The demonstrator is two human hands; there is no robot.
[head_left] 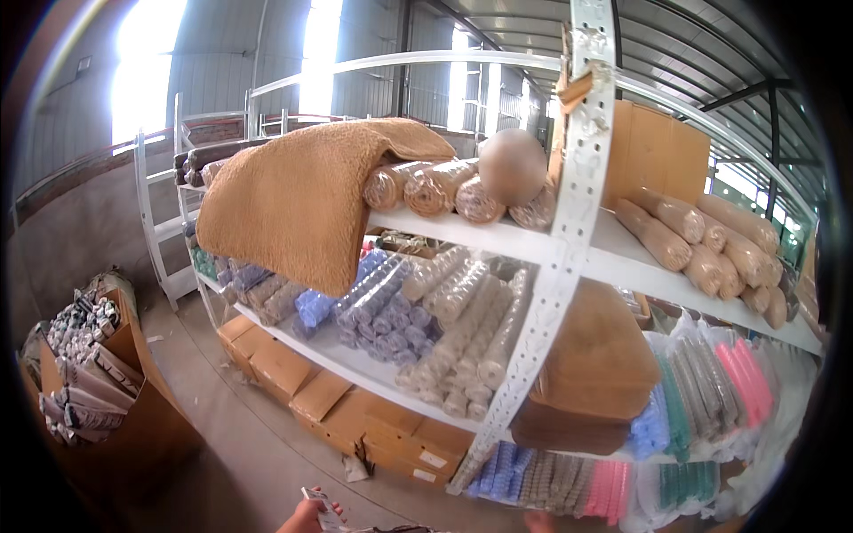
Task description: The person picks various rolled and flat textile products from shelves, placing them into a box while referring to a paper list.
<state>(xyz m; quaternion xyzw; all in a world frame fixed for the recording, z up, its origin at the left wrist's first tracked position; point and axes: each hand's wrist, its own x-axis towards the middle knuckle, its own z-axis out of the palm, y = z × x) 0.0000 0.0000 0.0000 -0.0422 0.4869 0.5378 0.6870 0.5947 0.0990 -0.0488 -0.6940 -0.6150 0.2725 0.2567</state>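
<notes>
At the lower edge, my left hand (pixel 302 517) is closed round a slim white phone (pixel 322 507), seen mostly from its edge. Only a small blurred part of my right hand (pixel 538 521) shows at the bottom, below the lowest shelf, and its fingers cannot be made out. Ahead, a thick brown fleecy mat (pixel 284 200) lies draped over the upper shelf, hanging down its front. Beside it lie plastic-wrapped brown rolls (pixel 434 188). On the shelf below are wrapped blue rolls (pixel 391 315) and beige rolls (pixel 458 329).
A perforated white post (pixel 555 275) divides the rack. Cardboard boxes (pixel 329 404) sit underneath. To the right are a brown stack (pixel 591 364), tan rolls (pixel 711 244) and pink rolls (pixel 745 380). An open carton (pixel 155 417) of wrapped rolls stands at left. Someone's blurred head (pixel 513 167) shows behind the rack.
</notes>
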